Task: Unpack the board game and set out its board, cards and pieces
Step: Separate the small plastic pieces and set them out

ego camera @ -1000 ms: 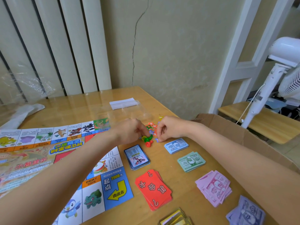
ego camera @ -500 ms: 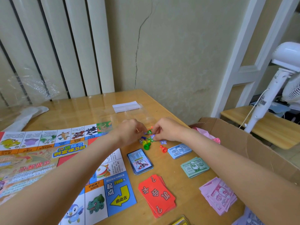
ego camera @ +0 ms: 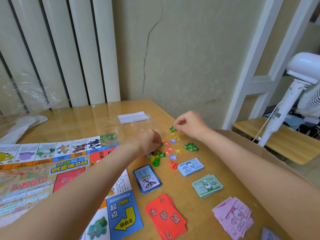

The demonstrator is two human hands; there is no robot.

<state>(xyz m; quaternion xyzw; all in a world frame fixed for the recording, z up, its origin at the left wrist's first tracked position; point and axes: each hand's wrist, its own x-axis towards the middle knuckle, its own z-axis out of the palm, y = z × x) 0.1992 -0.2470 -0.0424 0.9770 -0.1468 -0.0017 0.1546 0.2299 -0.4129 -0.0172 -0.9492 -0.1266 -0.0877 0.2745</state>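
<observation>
Thumb and forefinger of the right hand (ego camera: 189, 124) pinch a flat green star token (ego camera: 172, 129) just above the glossy wooden table (ego camera: 78, 122), while the left hand (ego camera: 147, 141), fingers curled, pinches at a loose scatter of numbered star tokens (ego camera: 170, 148) in red, yellow, purple and green. Nearby lie plastic pawns (ego camera: 155, 161), a blue card deck (ego camera: 147, 179), red "?" cards (ego camera: 166, 220), paper notes marked 500 (ego camera: 190, 167) and 2000 (ego camera: 207, 185), and the unfolded board (ego camera: 52, 172) with its "2000" arrow corner.
</observation>
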